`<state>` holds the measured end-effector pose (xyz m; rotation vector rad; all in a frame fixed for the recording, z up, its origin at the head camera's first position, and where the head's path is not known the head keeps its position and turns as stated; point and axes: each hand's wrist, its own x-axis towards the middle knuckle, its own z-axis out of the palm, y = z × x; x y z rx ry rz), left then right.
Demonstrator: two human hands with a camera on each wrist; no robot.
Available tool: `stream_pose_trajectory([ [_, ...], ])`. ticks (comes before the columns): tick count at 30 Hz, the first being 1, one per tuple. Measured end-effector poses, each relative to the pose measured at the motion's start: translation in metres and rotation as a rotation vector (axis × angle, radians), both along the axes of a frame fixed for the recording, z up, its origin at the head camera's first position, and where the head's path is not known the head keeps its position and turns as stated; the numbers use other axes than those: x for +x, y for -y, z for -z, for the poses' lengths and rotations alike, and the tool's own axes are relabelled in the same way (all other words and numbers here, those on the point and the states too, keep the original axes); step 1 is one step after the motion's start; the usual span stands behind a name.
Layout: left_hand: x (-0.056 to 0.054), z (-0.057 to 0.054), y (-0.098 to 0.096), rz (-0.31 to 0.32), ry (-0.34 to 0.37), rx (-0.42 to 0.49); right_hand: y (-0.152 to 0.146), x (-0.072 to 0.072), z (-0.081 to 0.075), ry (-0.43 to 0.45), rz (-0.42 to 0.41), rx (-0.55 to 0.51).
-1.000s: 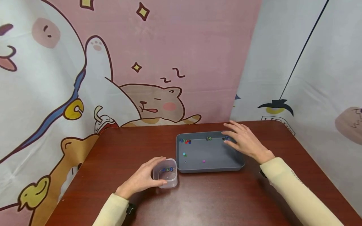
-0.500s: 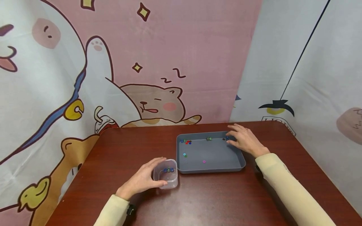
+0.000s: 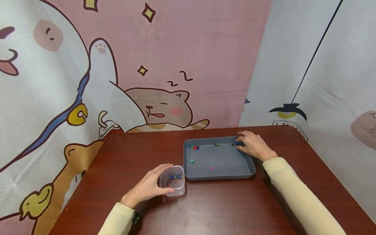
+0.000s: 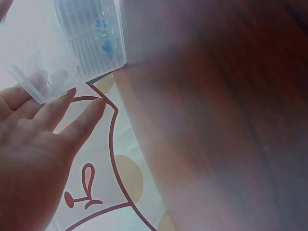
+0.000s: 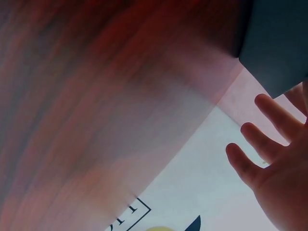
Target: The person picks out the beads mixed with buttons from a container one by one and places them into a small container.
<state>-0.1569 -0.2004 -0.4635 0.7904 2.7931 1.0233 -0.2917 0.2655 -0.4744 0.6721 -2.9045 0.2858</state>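
Note:
My left hand (image 3: 149,184) holds a clear square plastic container (image 3: 180,189), thumb at its near side and fingers at its far side. Several blue and green glass marbles (image 4: 106,45) lie inside, visible through its wall in the left wrist view. At the far right corner of the grey tray (image 3: 217,160), my right hand (image 3: 254,145) reaches over the rim. Its thumb and fingertips close around a blue marble (image 3: 236,143), with a small dark piece (image 3: 233,144) just left of it. In the right wrist view, the tray's corner (image 5: 274,53) hides some fingertips.
Marbles and red and blue pieces (image 3: 194,147) cluster in the tray's far left corner; green marbles (image 3: 217,144) sit along its far wall. A pink ring (image 3: 212,168) and a cyan ring (image 3: 192,160) lie nearer. The brown table (image 3: 141,147) meets a printed cloth backdrop (image 3: 217,65).
My right hand has lowered into the tray's far right corner, and its thumb and fingers have drawn together around the blue marble. The left hand and container stay in place.

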Motion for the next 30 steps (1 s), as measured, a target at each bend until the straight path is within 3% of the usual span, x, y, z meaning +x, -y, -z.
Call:
stream_pose_trajectory([
  [8, -0.001, 0.000, 0.001, -0.004, 0.005, -0.004, 0.003, 0.003, 0.000, 0.037, 0.010, 0.013],
  [21, 0.001, -0.001, 0.001, 0.002, 0.000, 0.002, -0.008, 0.024, -0.001, 0.010, -0.063, 0.004],
  [30, 0.001, -0.001, 0.000, -0.003, 0.006, -0.002, -0.012, 0.024, 0.000, -0.028, -0.093, -0.002],
])
